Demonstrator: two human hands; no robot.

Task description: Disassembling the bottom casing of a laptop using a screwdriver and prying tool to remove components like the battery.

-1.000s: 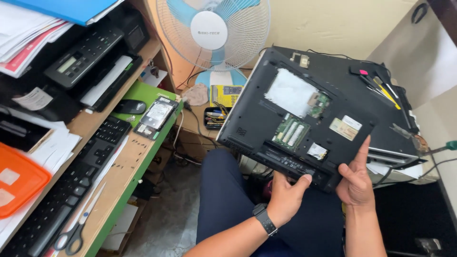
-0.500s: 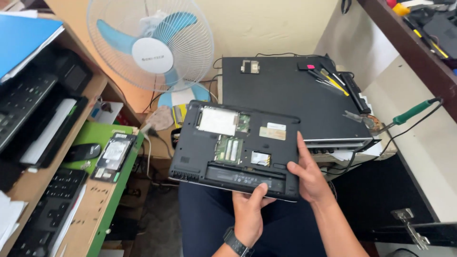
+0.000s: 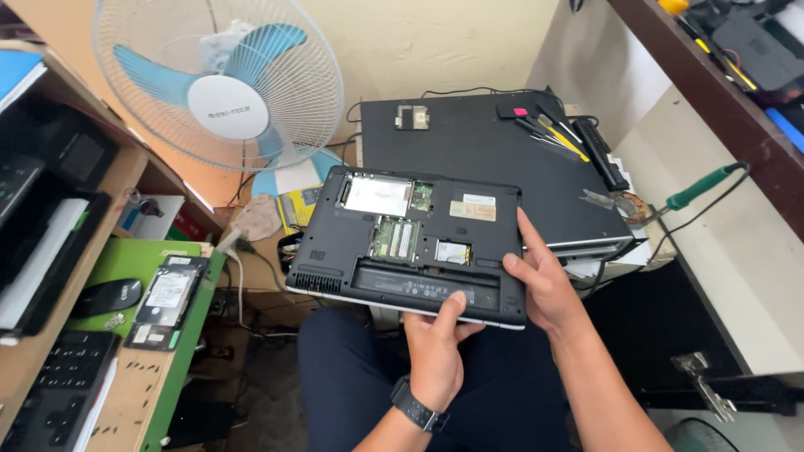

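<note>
I hold a black laptop (image 3: 402, 243) upside down above my lap, its bottom covers off and green memory boards and a silver drive bay exposed. My left hand (image 3: 435, 347), a black watch on its wrist, grips the laptop's near edge at the empty battery bay. My right hand (image 3: 540, 280) grips the laptop's right near corner, fingers up along the side.
A second closed black laptop (image 3: 486, 159) lies behind on a stack, with screwdrivers (image 3: 553, 134) on it. A standing fan (image 3: 222, 84) is at the back left. A green mat (image 3: 180, 335) at left carries a hard drive (image 3: 167, 293) and a mouse (image 3: 109, 297). A soldering iron (image 3: 699, 188) lies at right.
The laptop has come down and toward me, levelling out from a tilted position. My view has swung right and lower. Both hands kept their hold.
</note>
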